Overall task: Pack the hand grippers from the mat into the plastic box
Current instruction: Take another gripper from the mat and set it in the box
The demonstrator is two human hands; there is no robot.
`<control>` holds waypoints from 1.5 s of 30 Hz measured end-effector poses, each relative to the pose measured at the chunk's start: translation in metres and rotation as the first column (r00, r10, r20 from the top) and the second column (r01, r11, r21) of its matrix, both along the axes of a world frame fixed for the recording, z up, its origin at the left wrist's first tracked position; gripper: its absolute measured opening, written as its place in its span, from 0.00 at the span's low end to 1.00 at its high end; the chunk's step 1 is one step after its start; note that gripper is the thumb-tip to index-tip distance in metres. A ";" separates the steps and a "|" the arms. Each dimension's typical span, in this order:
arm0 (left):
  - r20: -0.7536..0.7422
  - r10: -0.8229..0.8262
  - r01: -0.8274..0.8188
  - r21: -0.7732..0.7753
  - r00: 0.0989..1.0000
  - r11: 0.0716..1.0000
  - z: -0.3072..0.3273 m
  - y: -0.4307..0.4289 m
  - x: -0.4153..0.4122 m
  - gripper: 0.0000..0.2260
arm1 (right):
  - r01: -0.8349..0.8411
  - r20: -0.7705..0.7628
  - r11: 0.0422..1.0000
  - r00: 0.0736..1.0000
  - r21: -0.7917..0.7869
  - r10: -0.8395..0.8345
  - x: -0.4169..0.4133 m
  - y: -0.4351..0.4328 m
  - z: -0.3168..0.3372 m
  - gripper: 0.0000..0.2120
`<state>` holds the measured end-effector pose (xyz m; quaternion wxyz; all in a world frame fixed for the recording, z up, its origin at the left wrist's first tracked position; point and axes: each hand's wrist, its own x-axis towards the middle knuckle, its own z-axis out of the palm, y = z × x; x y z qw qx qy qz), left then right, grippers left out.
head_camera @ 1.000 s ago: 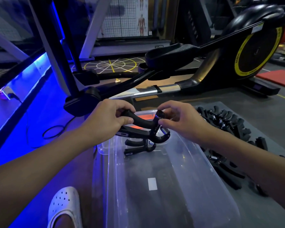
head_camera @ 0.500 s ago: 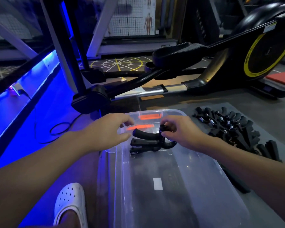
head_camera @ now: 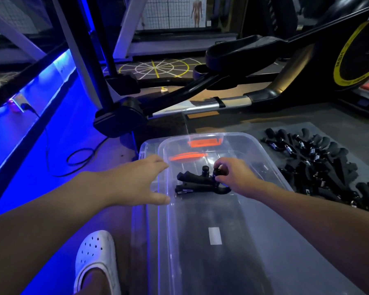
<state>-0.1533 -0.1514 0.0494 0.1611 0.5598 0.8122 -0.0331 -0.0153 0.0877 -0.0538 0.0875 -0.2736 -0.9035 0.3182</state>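
Observation:
A clear plastic box (head_camera: 271,167) stands on the floor in front of me. Black hand grippers (head_camera: 195,182) lie stacked at its far end. My right hand (head_camera: 232,177) reaches into the box, its fingertips pinched on the knob end of the top hand gripper. My left hand (head_camera: 141,182) hovers at the box's left wall, fingers apart, holding nothing. Several more black hand grippers (head_camera: 320,165) lie in a pile on the grey mat (head_camera: 354,141) to the right of the box.
An elliptical trainer (head_camera: 264,67) with a yellow-ringed flywheel stands just behind the box. A black cable (head_camera: 79,156) loops on the blue-lit floor at the left. My foot in a white clog (head_camera: 96,256) rests by the box's near left corner.
The hand gripper held above the box by both hands has come down onto the ones inside. My left hand has let go and drawn back to the left wall; my right stays on it.

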 end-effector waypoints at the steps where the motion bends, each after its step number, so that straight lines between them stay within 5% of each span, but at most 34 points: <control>1: -0.006 -0.001 0.001 -0.003 1.000 1.000 -0.001 0.001 -0.001 0.40 | 0.010 0.002 1.000 1.000 -0.007 -0.010 -0.003 0.003 -0.005 0.09; 8: 0.005 0.007 -0.008 0.029 1.000 1.000 -0.008 0.004 -0.008 0.42 | 0.040 -0.060 0.995 0.997 -0.096 -0.046 -0.021 0.004 -0.046 0.12; 21: 0.031 0.027 -0.028 0.025 0.999 0.999 -0.007 0.007 -0.007 0.42 | 0.072 -0.112 0.997 0.991 -0.019 -0.074 -0.030 0.004 -0.069 0.13; 45: 0.077 0.057 -0.057 -0.001 0.995 0.998 -0.007 0.003 -0.006 0.42 | 0.269 0.026 0.963 0.963 -0.002 -0.269 -0.020 0.004 -0.099 0.18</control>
